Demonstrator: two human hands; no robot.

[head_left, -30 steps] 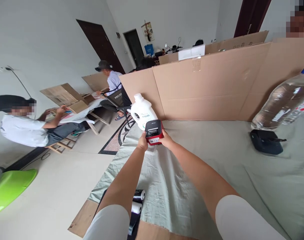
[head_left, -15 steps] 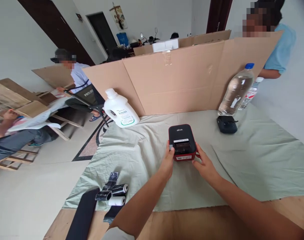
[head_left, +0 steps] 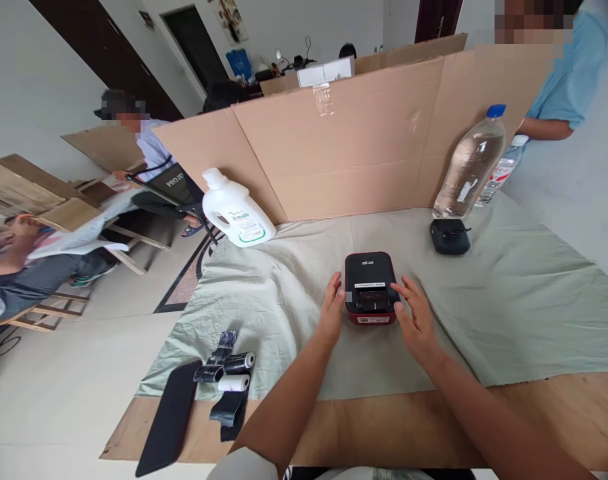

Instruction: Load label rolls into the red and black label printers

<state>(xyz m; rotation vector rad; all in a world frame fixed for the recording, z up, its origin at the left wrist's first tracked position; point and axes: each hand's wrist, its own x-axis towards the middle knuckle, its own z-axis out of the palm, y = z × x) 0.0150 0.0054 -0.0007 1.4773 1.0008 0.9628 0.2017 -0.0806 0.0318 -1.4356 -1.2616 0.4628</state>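
A small black label printer with a red base (head_left: pixel 370 288) rests on a pale green cloth (head_left: pixel 514 300) in the middle of the table. My left hand (head_left: pixel 333 308) presses against its left side. My right hand (head_left: pixel 414 319) holds its right side with the fingers spread, the fingertips on the top edge. The printer's front faces me, and a white label shows on its red base.
A white detergent jug (head_left: pixel 237 215) stands back left and a clear water bottle (head_left: pixel 468 170) back right with a small black device (head_left: pixel 450 236) below it. Paper rolls (head_left: pixel 231 373) and a black flat piece (head_left: pixel 169 417) lie front left. A cardboard wall (head_left: pixel 359 147) backs the table. People sit left; a person in blue stands back right.
The printer was carried from beside the white jug towards me and now sits on the cloth. My head turned right, and my right fingers have spread.
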